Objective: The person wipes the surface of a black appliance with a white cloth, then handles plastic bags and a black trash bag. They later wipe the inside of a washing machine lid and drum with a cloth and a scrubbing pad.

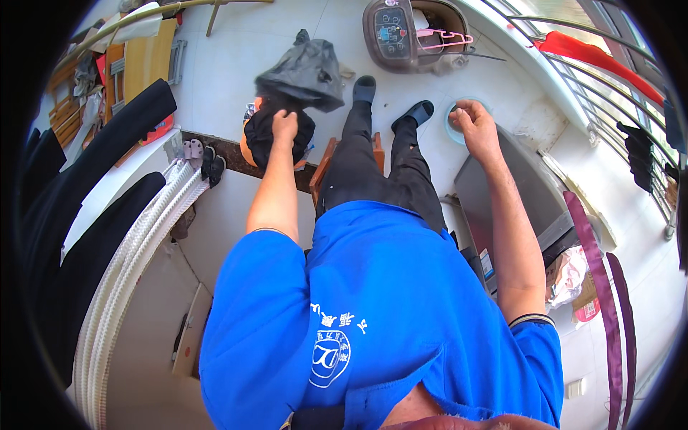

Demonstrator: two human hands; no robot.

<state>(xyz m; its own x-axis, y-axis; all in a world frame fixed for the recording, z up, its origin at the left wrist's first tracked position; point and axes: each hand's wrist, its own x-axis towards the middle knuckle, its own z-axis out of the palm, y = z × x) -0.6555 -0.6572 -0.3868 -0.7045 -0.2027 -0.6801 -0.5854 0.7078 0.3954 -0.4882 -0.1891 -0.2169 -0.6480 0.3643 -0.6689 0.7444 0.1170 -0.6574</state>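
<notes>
My left hand (285, 126) is closed on a bunch of black cloth (263, 134), which lies over an orange container or bag on the floor at the left of my legs. Just beyond that hand is a dark grey plastic bag (303, 75), blurred as if moving; whether the hand also holds part of it cannot be told. Out to the right, my right hand (473, 121) is raised with curled fingers above a pale round basin (451, 126). Nothing is visible between its fingers.
A foot-bath tub (389, 35) with a pink hanger (443, 38) stands ahead. A grey cabinet-like box (500, 172) is at the right, beside metal railings (607, 67). A wooden stool (378, 156) is beneath me. White curtains (123, 269) and dark hanging clothes (107, 145) are at the left.
</notes>
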